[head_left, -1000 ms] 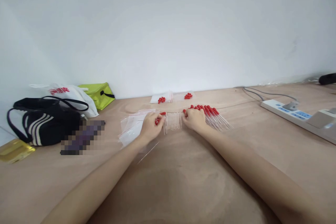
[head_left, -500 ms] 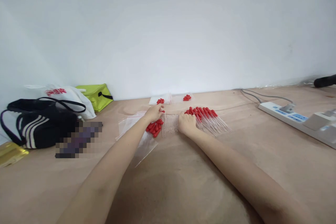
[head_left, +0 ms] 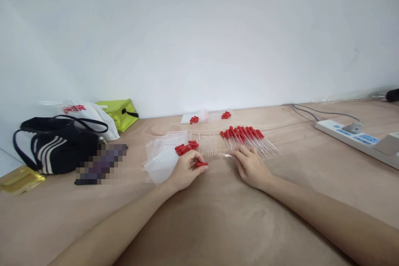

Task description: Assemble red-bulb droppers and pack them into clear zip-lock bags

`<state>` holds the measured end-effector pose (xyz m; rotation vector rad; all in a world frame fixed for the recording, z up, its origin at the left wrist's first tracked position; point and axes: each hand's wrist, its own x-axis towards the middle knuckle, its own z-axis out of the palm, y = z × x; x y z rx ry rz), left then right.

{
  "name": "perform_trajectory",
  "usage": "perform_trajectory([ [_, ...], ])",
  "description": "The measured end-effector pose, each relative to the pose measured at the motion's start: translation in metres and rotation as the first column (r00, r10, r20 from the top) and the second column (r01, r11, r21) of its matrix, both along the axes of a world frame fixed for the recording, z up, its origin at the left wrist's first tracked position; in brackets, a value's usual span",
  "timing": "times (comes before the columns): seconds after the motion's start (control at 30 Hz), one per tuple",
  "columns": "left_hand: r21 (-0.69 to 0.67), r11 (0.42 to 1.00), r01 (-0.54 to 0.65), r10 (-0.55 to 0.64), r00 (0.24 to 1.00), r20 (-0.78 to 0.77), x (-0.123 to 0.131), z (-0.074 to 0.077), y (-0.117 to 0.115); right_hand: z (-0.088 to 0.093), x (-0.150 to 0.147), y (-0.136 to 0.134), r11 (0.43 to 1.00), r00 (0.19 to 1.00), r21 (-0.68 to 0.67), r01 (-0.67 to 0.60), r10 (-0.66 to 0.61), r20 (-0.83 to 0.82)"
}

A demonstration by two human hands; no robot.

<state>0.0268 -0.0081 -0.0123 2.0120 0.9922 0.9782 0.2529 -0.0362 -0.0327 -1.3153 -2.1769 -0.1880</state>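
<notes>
Between the thumb and fingers of my left hand [head_left: 186,169] is a red rubber dropper bulb [head_left: 202,164]. My right hand [head_left: 251,166] pinches a thin clear glass tube [head_left: 225,155], whose free end points left toward the bulb; the two are apart. Behind my left hand lies a small pile of red bulbs [head_left: 183,148] on clear plastic bags [head_left: 160,162]. A row of bare glass tubes [head_left: 207,144] lies side by side between the hands, a little farther back. Beyond my right hand, droppers with red bulbs fitted [head_left: 243,134] lie in a slanted row.
Bags with more red bulbs [head_left: 194,119] lie near the wall. At left are a black bag [head_left: 59,145], a white plastic bag [head_left: 90,120], a lime-green bag [head_left: 123,116], a blurred dark item [head_left: 101,164] and a yellow packet [head_left: 23,179]. A power strip [head_left: 349,135] with grey cables lies right.
Both hands have come nearer to me from the bulb pile and tube row. My left hand now shows a red bulb, and my right hand has moved right with a glass tube.
</notes>
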Motion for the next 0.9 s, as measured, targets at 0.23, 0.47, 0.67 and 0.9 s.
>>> perform_trajectory([
  [0.23,0.194,0.979,-0.061,0.095,0.981,-0.169,0.002,0.006,-0.004,0.008,-0.011,-0.003,0.998,0.998,-0.012,-0.062,0.062,-0.011],
  [0.47,0.28,0.96,0.006,0.059,0.973,-0.221,0.005,0.008,-0.011,0.011,-0.017,-0.008,0.993,0.992,0.0,-0.121,0.121,-0.03],
  [0.67,0.291,0.957,-0.005,0.076,0.969,-0.235,0.008,0.008,-0.012,0.011,-0.016,-0.007,0.989,0.989,0.022,-0.148,0.148,-0.023],
  [0.9,0.309,0.951,-0.025,0.102,0.967,-0.235,0.012,0.007,-0.013,0.01,-0.015,-0.006,0.986,0.984,0.017,-0.167,0.167,-0.064],
])
